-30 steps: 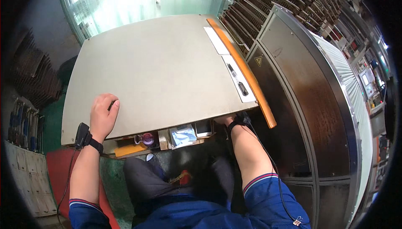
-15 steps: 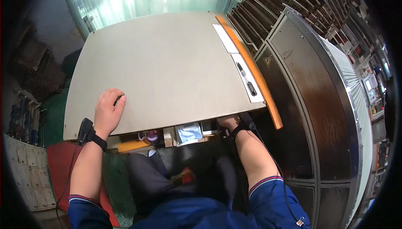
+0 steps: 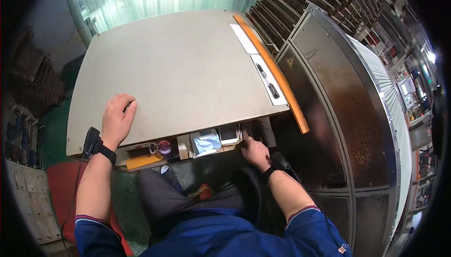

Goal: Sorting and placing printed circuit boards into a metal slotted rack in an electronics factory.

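My left hand (image 3: 118, 121) rests on the left front part of the grey tabletop (image 3: 164, 69), thumb apart from loosely bent fingers, holding nothing. My right hand (image 3: 257, 154) is at the right part of the open shelf (image 3: 185, 147) under the tabletop. Its fingers are curled toward the shelf; what they hold, if anything, I cannot make out. Just left of this hand lies a white-framed phone-like device (image 3: 229, 135). Beside that is a pale blue packet (image 3: 205, 142). A purple-capped container (image 3: 164, 147) and a yellow-orange object (image 3: 142, 161) lie farther left in the shelf.
An orange strip (image 3: 275, 78) runs along the tabletop's right edge. Beside it a black pen-like tool (image 3: 271, 88) lies on white paper (image 3: 280, 99). A stained metal cabinet (image 3: 338, 97) stands to the right, with metal racks (image 3: 310, 3) behind. Wrist straps with cables are on both arms.
My right hand has come back toward me out of the shelf, so more of it shows, along with the shelf's right part. My left hand stays on the tabletop. The view has shifted slightly.
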A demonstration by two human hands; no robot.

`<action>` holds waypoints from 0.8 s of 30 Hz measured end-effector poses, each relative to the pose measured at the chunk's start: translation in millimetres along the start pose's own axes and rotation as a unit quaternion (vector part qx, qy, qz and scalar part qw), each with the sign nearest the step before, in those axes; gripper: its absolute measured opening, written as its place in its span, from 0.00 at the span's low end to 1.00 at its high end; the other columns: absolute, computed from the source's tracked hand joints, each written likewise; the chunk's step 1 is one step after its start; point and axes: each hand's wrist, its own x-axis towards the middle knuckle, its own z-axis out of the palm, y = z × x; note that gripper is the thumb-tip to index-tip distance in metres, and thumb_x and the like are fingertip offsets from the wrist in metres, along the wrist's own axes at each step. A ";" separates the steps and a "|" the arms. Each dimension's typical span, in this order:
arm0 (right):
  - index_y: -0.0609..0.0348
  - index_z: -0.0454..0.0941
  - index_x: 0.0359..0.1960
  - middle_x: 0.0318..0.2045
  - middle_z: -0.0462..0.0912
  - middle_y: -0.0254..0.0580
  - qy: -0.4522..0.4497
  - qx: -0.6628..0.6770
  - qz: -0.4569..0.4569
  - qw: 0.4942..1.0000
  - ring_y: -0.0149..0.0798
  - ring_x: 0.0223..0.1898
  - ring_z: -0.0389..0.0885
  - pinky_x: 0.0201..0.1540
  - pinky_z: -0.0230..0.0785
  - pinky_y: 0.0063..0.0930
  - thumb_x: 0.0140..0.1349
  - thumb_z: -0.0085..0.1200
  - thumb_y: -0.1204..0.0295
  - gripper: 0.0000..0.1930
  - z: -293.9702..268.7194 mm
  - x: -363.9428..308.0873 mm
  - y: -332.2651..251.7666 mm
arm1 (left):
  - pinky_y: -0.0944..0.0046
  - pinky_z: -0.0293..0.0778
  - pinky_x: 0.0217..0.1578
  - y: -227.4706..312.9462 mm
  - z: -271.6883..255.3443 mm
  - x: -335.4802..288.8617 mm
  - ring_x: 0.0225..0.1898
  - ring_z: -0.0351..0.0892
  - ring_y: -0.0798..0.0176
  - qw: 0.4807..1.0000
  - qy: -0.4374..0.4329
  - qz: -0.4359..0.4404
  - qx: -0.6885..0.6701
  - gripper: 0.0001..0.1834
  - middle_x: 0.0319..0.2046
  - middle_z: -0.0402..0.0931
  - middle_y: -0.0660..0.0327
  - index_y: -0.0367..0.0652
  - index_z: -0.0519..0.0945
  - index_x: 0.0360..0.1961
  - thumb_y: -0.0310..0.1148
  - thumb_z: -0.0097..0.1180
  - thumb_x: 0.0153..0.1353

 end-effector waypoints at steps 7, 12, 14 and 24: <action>0.52 0.65 0.64 0.37 0.84 0.59 0.012 0.026 0.052 0.998 0.59 0.42 0.83 0.44 0.75 0.51 0.58 0.58 0.62 0.31 21.9 4.9 -5.5 | 0.53 0.71 0.47 2.1 -1.1 0.6 0.43 0.76 0.48 1.000 -0.010 -0.008 -0.003 0.09 0.41 0.79 0.54 0.39 0.80 0.38 0.34 0.55 0.64; 0.52 0.71 0.57 0.36 0.84 0.58 0.042 0.024 0.066 0.997 0.58 0.43 0.82 0.44 0.74 0.51 0.57 0.58 0.65 0.24 19.9 4.3 -0.2 | 0.53 0.71 0.46 4.8 -1.3 1.9 0.42 0.76 0.48 0.999 -0.023 -0.026 -0.012 0.09 0.40 0.79 0.54 0.39 0.80 0.38 0.34 0.55 0.64; 0.53 0.73 0.47 0.35 0.84 0.56 0.038 0.028 0.085 0.995 0.58 0.42 0.82 0.43 0.74 0.51 0.57 0.57 0.66 0.16 5.0 -1.6 -8.2 | 0.53 0.71 0.46 1.2 -3.2 -0.6 0.42 0.76 0.49 1.000 -0.017 -0.021 -0.009 0.09 0.40 0.79 0.54 0.40 0.80 0.38 0.34 0.55 0.64; 0.64 0.76 0.40 0.36 0.82 0.63 0.112 0.047 0.007 0.993 0.60 0.42 0.81 0.46 0.74 0.51 0.56 0.56 0.71 0.12 2.8 47.9 12.7 | 0.54 0.71 0.46 -0.9 0.2 1.1 0.43 0.76 0.50 1.000 -0.007 -0.011 -0.010 0.08 0.39 0.79 0.55 0.40 0.80 0.37 0.34 0.56 0.63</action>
